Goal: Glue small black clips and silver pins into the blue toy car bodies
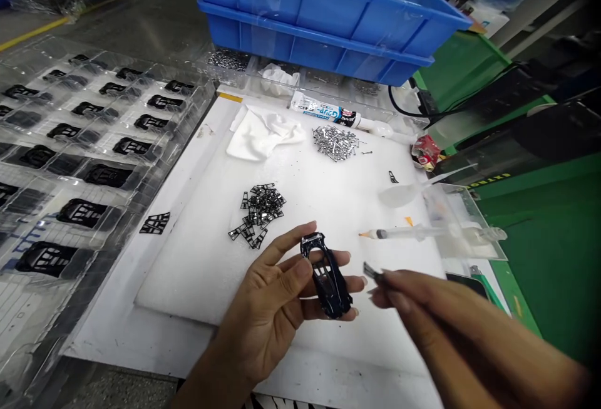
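Note:
My left hand (pixel 277 296) holds a dark, glossy model car body shell (pixel 332 284) tilted upright, with fingers behind it and the thumb on its near side. Openings in the shell let the white surface show through. To the right, my right hand (pixel 399 296) pinches a small black part (pixel 370 270) between thumb and fingertips, a short way from the shell and not touching it. Beyond my left hand lies a pile of small black frame pieces (pixel 260 208). A syringe (pixel 422 232) with an orange tip lies past my right hand.
Clear trays (pixel 98 165) of black shells stand at left. On the white foam sheet (pixel 188 271) are a white cloth (pixel 263 133), a pile of small silvery parts (pixel 335 143) and a glue tube (pixel 323 108). A blue bin (pixel 319 14) stands behind.

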Available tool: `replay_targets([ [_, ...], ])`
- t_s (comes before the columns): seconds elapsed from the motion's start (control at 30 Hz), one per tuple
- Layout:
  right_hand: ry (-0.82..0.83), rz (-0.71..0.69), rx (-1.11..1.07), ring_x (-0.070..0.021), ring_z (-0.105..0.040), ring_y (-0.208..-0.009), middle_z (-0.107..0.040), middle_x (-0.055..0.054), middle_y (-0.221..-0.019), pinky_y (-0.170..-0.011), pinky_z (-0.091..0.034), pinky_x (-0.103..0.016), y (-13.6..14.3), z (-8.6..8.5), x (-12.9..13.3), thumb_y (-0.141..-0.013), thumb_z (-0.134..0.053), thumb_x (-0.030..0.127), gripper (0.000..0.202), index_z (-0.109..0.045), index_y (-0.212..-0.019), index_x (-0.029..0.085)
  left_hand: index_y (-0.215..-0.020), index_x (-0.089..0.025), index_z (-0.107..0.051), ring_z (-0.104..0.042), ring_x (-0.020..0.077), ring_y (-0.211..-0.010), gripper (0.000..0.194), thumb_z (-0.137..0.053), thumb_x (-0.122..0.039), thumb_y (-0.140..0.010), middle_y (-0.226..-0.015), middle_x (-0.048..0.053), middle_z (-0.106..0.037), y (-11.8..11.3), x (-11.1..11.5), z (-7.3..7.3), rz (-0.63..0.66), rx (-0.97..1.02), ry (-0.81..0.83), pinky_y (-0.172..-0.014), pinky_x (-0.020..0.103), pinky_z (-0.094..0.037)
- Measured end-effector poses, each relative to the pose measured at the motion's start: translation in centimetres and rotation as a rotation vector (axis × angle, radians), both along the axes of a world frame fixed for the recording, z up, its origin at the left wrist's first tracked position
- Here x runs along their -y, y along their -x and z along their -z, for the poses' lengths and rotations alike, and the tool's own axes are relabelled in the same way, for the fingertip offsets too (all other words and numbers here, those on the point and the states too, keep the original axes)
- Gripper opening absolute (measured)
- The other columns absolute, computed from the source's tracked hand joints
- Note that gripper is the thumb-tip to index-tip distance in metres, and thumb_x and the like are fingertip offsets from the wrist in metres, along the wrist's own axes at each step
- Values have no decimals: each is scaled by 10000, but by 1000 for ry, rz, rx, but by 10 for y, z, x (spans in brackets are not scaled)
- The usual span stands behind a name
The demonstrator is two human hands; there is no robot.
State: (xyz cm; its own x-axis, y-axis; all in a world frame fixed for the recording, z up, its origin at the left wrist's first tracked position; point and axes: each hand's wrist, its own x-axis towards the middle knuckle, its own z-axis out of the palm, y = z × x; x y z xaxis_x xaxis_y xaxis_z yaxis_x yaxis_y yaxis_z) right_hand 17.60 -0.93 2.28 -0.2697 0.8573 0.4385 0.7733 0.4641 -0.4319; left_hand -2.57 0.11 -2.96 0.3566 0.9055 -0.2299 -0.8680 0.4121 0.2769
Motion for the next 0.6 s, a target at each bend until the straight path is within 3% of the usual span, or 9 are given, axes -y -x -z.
replay_targets([
  [0.13,-70,3,97,-111,-722,-1012,-704,-20,-1200,-911,-558,-140,24,7,14,-948,-657,92,296,-711,-1206,226,-1295,-255,-681,-780,198,-1054,319,-592,-133,-1015,-1183,122,-804,0,1,-3,14,-28,22,-930,344,-621],
  [0.27,-64,-36,75,-91,-689,-1036,-707,-41,-1137,-951,-519,-143,40,6,11,-968,-625,80,236,-709,-1167,175,-1294,-272,-694,-779,193,-1056,322,-627,-156,-1002,-1204,121,-798,0,3,-4,22,-73,33,-917,301,-613],
  [0.47,-22,-109,-33,-64,-662,-977,-702,-54,-1051,-904,-513,-123,42,4,3,-954,-593,24,205,-730,-1072,120,-1278,-270,-711,-781,155,-1014,321,-631,-138,-996,-1194,120,-801,-1,1,-2,18,-72,22,-897,262,-605],
  [0.6,26,-133,-54,-82,-667,-946,-694,-53,-1052,-820,-552,-152,39,6,1,-952,-566,21,254,-727,-1099,152,-1291,-278,-703,-774,183,-1036,329,-629,-149,-998,-1206,108,-798,-1,3,0,21,-87,26,-942,360,-616],
])
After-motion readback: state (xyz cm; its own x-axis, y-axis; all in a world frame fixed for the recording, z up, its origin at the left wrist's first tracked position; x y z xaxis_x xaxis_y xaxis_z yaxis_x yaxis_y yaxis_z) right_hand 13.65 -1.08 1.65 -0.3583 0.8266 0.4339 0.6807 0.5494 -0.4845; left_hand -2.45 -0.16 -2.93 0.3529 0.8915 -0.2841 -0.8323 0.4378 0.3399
